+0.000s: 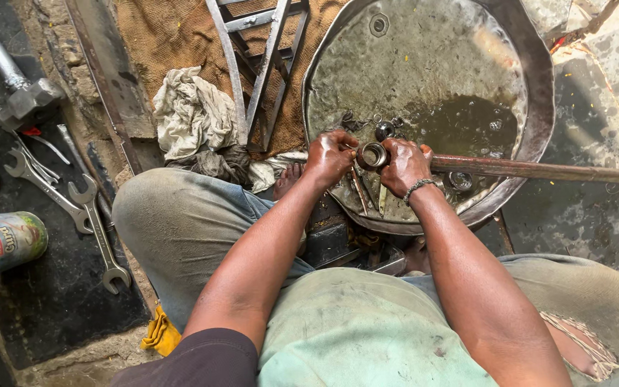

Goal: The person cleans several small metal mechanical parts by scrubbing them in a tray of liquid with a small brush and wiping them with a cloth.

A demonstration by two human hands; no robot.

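Here, two hands, left and right, grasping one rusty rod, two spanners nearby

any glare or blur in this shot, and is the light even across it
Head view: soft daylight, no hard shadows; a pale sheen of glare on the wet round dark metal pan, brightest toward its upper right; the left hand and right hand on the long rusty metal rod are sharp; the grey open-ended spanners sit in dimmer light at left; slight wide-angle stretch at the edges.
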